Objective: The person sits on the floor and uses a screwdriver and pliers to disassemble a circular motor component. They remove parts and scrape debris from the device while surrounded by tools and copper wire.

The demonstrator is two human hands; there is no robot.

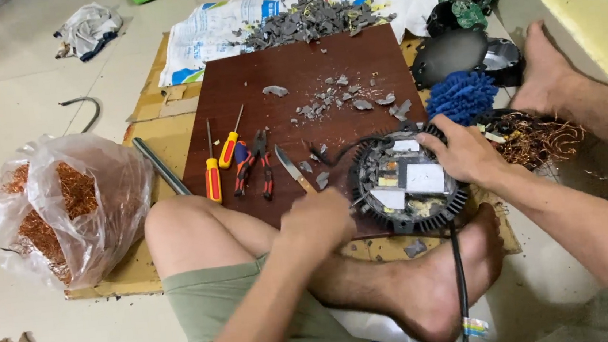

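Note:
A round black electronic unit with finned rim and exposed boards lies on a dark brown wooden board. My right hand grips its right edge. My left hand is closed around the wooden handle of a knife, whose blade points up and left, just left of the unit. A black cable runs from the unit down past my foot.
Two yellow-red screwdrivers and red-handled pliers lie left of the knife. Grey broken chips pile at the back. A plastic bag of copper wire sits left; more copper wire, a blue mop head and black housings sit right.

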